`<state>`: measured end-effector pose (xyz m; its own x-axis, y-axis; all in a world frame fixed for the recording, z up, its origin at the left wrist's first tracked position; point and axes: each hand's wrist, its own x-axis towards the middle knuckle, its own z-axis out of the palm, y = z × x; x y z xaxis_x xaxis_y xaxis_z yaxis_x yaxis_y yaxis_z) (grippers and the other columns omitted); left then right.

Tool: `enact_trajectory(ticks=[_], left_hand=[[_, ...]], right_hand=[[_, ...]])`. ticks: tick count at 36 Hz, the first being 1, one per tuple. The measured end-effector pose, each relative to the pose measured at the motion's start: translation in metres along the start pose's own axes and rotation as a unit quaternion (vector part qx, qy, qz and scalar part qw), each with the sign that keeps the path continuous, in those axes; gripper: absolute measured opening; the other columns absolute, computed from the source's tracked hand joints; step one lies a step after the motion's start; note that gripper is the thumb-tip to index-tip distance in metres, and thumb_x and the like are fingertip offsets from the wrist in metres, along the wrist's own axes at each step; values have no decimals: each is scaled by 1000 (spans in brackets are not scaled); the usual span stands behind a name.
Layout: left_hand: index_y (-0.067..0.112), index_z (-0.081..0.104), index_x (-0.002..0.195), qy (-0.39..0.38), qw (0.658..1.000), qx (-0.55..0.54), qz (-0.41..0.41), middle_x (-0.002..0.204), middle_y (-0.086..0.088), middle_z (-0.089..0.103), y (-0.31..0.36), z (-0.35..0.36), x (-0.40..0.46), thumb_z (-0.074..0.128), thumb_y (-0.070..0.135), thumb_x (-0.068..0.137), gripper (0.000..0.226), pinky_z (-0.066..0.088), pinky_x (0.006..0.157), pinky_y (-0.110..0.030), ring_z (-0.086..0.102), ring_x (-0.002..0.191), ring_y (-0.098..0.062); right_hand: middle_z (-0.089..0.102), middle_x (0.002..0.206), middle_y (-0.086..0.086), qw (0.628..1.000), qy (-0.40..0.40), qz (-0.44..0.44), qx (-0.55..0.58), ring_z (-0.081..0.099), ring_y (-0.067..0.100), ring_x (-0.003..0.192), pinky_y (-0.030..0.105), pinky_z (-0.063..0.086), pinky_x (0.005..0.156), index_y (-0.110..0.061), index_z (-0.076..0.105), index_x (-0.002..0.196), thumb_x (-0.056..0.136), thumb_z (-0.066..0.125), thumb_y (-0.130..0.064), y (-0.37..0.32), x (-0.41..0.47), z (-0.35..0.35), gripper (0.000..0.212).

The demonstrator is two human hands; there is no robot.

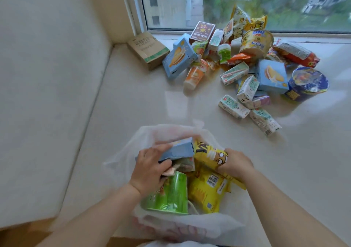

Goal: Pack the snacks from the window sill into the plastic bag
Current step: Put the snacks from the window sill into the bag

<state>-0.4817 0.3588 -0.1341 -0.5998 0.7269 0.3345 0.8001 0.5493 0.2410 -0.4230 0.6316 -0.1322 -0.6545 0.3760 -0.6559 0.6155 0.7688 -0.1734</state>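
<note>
While your two hands are down in the see-through white plastic bag (121,157) at the bottom middle of the frame, the job looks only partly done. Your left hand (150,167) grips a flat light blue cardboard box (178,148) with the fingers curled over its edge. Your right hand (234,164) holds a yellow crinkly snack packet (210,154) with a cartoon face on it. Both are right at the mouth of the bag. Already inside the bag you have a green round tub (171,193) and another yellow snack packet (207,191).

A lot is left, I think. A big pile of snacks sits on the pale shiny window sill (142,104) in the upper right of the frame, well apart from the bag. In the pile you can see two more light blue cake boxes (178,56), a yellow noodle cup (255,42) lying on its side, a dark blue noodle bowl (307,84), an orange drink cup (195,75) tipped over, a red packet (298,53), and several small white drink cartons (234,107).

A brown cardboard box (147,49) sits in the corner by the window glass (247,3), just left of the pile.

The bag is soft and floppy, so its sides may fold in when you let go. The things in the pile lean on each other, so pulling one out could make others slide.
</note>
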Motion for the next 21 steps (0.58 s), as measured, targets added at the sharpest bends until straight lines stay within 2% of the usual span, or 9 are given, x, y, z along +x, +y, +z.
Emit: enact_trajectory(ticks=[5, 9, 11, 12, 14, 16, 17, 19, 21], left_hand=[[26, 41, 78, -45, 995, -89, -11, 135, 0, 48, 17, 4, -6, 62, 23, 66, 24, 40, 81, -36, 50, 112, -23], [27, 41, 75, -92, 967, -225, -74, 133, -1, 56, 24, 3, -1, 69, 30, 74, 29, 46, 93, -37, 55, 119, -23], [30, 51, 77, -115, 930, -316, -150, 133, 5, 54, 29, -3, 5, 70, 30, 77, 19, 40, 103, -29, 48, 128, -11], [31, 62, 87, -135, 905, -355, -193, 131, 8, 54, 31, -8, 9, 74, 24, 77, 16, 36, 106, -24, 45, 129, -5], [25, 69, 107, -196, 836, -421, -294, 119, 9, 62, 33, -13, 18, 77, 15, 77, 33, 39, 100, -18, 53, 118, -5], [26, 71, 92, -241, 760, -481, -364, 97, 1, 71, 33, -17, 30, 79, 17, 71, 25, 49, 89, -28, 64, 94, -17], [26, 71, 87, -249, 734, -496, -390, 95, -9, 72, 33, -20, 38, 79, 22, 64, 25, 50, 87, -37, 64, 88, -23], [19, 69, 89, -242, 701, -507, -438, 100, -26, 68, 29, -20, 52, 77, 27, 62, 30, 49, 87, -50, 62, 88, -34], [15, 66, 94, -227, 696, -491, -473, 105, -27, 67, 23, -17, 65, 74, 24, 76, 22, 50, 90, -51, 64, 93, -40]], right_hand=[[60, 91, 0, 997, 52, 28, -41, 59, 23, 84, 27, 42, 62, -27, 47, 99, 69, 65, -44, 5, -4, 2, 38], [54, 83, 0, 988, 125, 66, -61, 54, 24, 78, 29, 40, 71, -25, 43, 96, 76, 61, -37, 11, -6, -5, 29], [56, 84, 2, 981, 166, 88, -53, 58, 27, 84, 31, 39, 76, -23, 43, 97, 78, 60, -35, 14, -7, -11, 28], [59, 87, 4, 977, 183, 99, -39, 60, 28, 89, 32, 39, 78, -22, 44, 98, 78, 61, -35, 15, -7, -14, 29], [63, 93, 7, 972, 206, 116, -8, 61, 29, 93, 34, 41, 81, -20, 46, 99, 78, 63, -36, 17, -8, -20, 32], [64, 94, 8, 970, 215, 114, 5, 61, 30, 92, 34, 43, 82, -20, 47, 100, 77, 64, -38, 17, -8, -26, 35], [63, 93, 7, 971, 214, 109, 10, 61, 30, 90, 34, 44, 81, -20, 47, 100, 76, 65, -40, 16, -9, -27, 36], [60, 88, 7, 972, 209, 103, 30, 60, 30, 88, 34, 45, 80, -19, 48, 100, 75, 66, -39, 14, -12, -28, 37], [54, 85, 5, 971, 209, 103, 56, 56, 29, 83, 34, 44, 79, -18, 48, 100, 75, 66, -38, 11, -15, -28, 37]])
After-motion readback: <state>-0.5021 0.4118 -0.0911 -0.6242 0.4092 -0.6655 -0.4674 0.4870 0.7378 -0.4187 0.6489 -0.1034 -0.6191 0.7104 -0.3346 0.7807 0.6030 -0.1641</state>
